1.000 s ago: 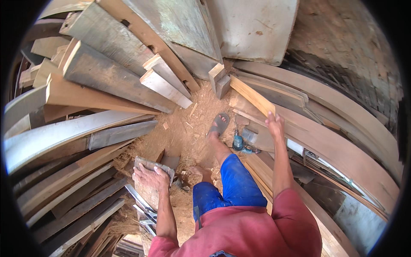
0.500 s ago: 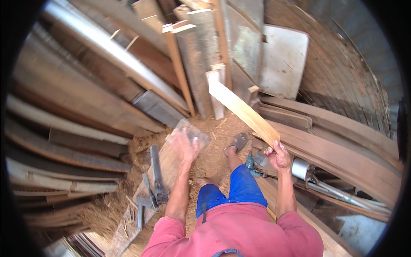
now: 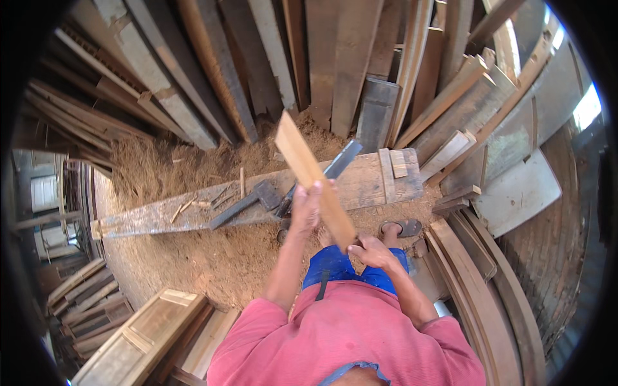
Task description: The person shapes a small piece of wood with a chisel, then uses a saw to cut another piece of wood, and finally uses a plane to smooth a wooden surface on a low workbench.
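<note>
A flat, light-coloured wooden board slants up and away in front of my body. My left hand is closed around it near its middle, on the left edge. Its near end is pinched by my right hand, just above my blue shorts. Beneath and beyond the board lies a wide plank set low over the sawdust. A long dark tool rests on that plank, partly hidden behind the board and my left hand. To its left lies a hammer-like tool with a blocky dark head.
Several tall boards lean in a row at the far side. Two small wood strips lie on the plank's right end. Sawdust covers the ground. Long timbers stand at right, and a panelled wooden piece is at lower left.
The view has turned to the left. My left hand, open over the plank before, now grips the board. My right hand has brought the board inward, in front of my body.
</note>
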A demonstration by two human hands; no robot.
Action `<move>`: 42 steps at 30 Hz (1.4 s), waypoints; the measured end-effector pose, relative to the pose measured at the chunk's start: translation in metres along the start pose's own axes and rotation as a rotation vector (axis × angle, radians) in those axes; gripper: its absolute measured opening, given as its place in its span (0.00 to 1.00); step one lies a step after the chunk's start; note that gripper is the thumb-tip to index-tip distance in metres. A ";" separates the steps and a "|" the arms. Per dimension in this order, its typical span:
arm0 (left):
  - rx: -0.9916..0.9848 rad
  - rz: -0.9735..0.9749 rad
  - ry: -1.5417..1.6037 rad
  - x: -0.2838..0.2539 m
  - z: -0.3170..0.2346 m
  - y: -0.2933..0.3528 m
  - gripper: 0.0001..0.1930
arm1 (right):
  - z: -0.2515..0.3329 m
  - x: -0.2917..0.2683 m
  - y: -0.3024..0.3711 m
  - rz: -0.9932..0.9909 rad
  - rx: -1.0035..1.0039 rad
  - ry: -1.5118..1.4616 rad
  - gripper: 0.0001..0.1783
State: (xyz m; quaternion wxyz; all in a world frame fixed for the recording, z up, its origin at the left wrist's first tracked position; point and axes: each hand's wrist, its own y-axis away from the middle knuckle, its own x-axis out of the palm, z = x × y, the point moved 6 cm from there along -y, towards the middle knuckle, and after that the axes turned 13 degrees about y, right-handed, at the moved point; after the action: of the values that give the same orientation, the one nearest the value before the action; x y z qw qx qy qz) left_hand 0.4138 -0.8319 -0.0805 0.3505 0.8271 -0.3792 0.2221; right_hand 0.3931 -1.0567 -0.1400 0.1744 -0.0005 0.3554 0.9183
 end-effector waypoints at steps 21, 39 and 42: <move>0.189 -0.266 -1.021 -0.183 -0.078 0.074 0.14 | 0.099 0.095 -0.147 -0.473 -0.143 1.163 0.18; -0.076 -0.204 -1.703 -0.068 0.092 -0.064 0.28 | 0.107 -0.162 0.034 -0.698 -0.339 0.120 0.25; -0.001 -0.234 -1.712 -0.039 0.109 -0.072 0.38 | 0.095 -0.183 0.037 -0.582 -0.272 0.119 0.24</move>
State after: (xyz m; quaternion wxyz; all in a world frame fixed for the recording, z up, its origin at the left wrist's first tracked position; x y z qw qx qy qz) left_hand 0.4574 -0.8612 -0.2063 -0.0350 0.7433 -0.4253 -0.5151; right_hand 0.5651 -1.0787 -0.0221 0.4069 -0.1790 0.2238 0.8673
